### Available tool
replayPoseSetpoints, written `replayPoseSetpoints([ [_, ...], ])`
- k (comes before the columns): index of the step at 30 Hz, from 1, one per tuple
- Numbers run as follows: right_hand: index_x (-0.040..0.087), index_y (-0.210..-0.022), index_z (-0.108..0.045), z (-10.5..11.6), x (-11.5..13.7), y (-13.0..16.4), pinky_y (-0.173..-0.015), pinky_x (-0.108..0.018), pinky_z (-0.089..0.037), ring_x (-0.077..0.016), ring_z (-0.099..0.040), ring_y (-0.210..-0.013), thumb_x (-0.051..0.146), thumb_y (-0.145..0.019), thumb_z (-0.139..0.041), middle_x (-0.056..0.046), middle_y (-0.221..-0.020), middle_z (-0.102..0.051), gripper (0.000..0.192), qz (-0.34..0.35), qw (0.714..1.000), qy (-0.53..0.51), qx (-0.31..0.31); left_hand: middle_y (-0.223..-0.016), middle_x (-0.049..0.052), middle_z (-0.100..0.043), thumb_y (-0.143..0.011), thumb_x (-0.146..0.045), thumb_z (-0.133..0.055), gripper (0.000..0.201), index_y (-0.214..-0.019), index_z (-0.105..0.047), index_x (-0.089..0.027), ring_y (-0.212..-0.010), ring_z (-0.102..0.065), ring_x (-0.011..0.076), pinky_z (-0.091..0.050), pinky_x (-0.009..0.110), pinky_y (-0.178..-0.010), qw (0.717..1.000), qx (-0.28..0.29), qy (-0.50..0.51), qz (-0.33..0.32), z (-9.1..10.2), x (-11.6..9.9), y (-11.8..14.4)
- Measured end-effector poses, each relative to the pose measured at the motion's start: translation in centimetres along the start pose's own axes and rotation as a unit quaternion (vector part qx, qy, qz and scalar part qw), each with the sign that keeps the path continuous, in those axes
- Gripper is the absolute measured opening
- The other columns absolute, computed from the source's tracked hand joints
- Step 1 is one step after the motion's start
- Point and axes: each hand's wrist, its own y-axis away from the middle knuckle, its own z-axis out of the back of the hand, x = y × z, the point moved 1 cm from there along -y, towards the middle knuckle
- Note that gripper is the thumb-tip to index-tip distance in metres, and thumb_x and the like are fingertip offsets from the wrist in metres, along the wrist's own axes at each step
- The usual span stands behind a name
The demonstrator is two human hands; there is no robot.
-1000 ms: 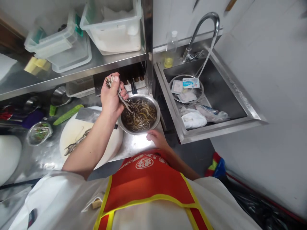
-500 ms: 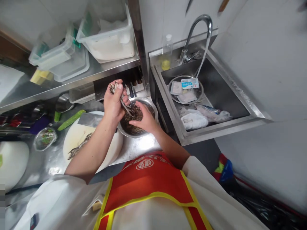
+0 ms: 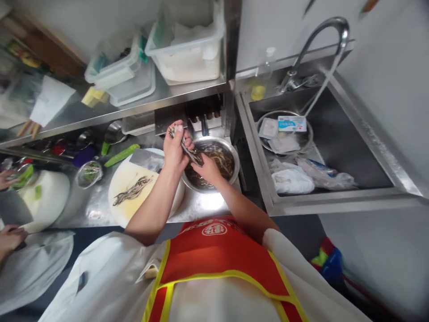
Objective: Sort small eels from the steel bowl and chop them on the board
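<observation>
My left hand [image 3: 177, 145] is closed round a bundle of thin, dark and pale strands [image 3: 190, 152], held at the left rim of a steel bowl [image 3: 236, 164]. The fingers of my right hand [image 3: 207, 170] are closed on the bundle's lower end, over the bowl. More brown and pale strands [image 3: 225, 161] lie in the bowl, seemingly in liquid. To the left, a small pile of similar strands [image 3: 133, 191] rests on a round white chopping board [image 3: 117, 212]. I cannot tell exactly what kind of food the strands are.
Water runs from a tap [image 3: 342, 27] into a sink [image 3: 362, 152] holding a bowl with packets and plastic bags. A cleaver [image 3: 145, 158] lies on my board. Plastic tubs [image 3: 187, 60] stand on the shelf above. At far left, another person's hands [image 3: 10, 239] work with a cleaver.
My right hand has gone from spread over the bowl to closed on the lower end of the bundle. The view has swung left, bringing another person's hands into sight.
</observation>
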Motion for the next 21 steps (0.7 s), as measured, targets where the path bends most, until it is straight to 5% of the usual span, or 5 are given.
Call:
replayPoseSetpoints([
  [7,0.020,-0.108,-0.060,-6.2,0.9,0.1,-0.078,-0.030,-0.050,-0.0181,-0.064,-0.088,0.026,-0.073,-0.074,-0.002,-0.098,-0.070,0.038,-0.038,0.986,-0.084,0.137,-0.059,-0.009,-0.046,-0.091,-0.028,-0.068,0.015,-0.085,-0.058,-0.020,-0.040,-0.039,0.0009,-0.033,0.012,-0.039,0.982,-0.140,0.129,-0.018,10.6,-2.1,-0.5],
  [11,0.021,-0.106,-0.056,-14.4,3.2,1.9,-0.055,-0.024,-0.045,-0.0124,-0.057,-0.057,0.023,-0.071,-0.072,0.004,-0.072,-0.064,0.039,-0.199,0.907,-0.249,0.277,-0.057,-0.009,-0.045,-0.094,-0.026,-0.064,0.016,-0.082,-0.055,-0.018,-0.039,-0.037,0.0001,-0.032,0.011,-0.040,0.977,-0.192,0.097,-0.001,19.2,-6.4,1.0],
  [14,0.020,-0.091,-0.055,-21.1,5.3,4.5,-0.048,-0.021,-0.040,-0.0108,-0.053,-0.050,0.019,-0.069,-0.069,0.006,-0.060,-0.058,0.026,-0.279,0.818,-0.393,0.314,-0.059,-0.009,-0.047,-0.086,-0.024,-0.072,0.017,-0.087,-0.056,-0.018,-0.040,-0.038,0.0007,-0.033,0.011,-0.040,0.979,-0.196,-0.009,0.049,24.9,-9.6,1.8],
  [17,0.019,-0.080,-0.055,-27.8,7.2,7.5,-0.048,-0.020,-0.038,-0.0106,-0.053,-0.051,0.017,-0.067,-0.070,0.005,-0.059,-0.059,0.020,-0.319,0.771,-0.461,0.304,-0.059,-0.008,-0.051,-0.073,-0.025,-0.080,0.032,-0.093,-0.055,-0.019,-0.041,-0.040,0.0038,-0.033,0.014,-0.039,0.964,-0.168,-0.180,0.101,29.0,-11.2,1.2],
  [21,0.017,-0.081,-0.058,-36.1,9.8,9.3,-0.054,-0.023,-0.046,-0.0135,-0.060,-0.063,0.024,-0.073,-0.076,0.002,-0.068,-0.063,0.022,-0.369,0.742,-0.505,0.241,-0.060,-0.006,-0.054,-0.073,-0.033,-0.076,0.040,-0.105,-0.056,-0.021,-0.045,-0.046,0.0097,-0.039,0.022,-0.046,0.877,-0.021,-0.453,0.156,32.3,-10.0,-0.9],
])
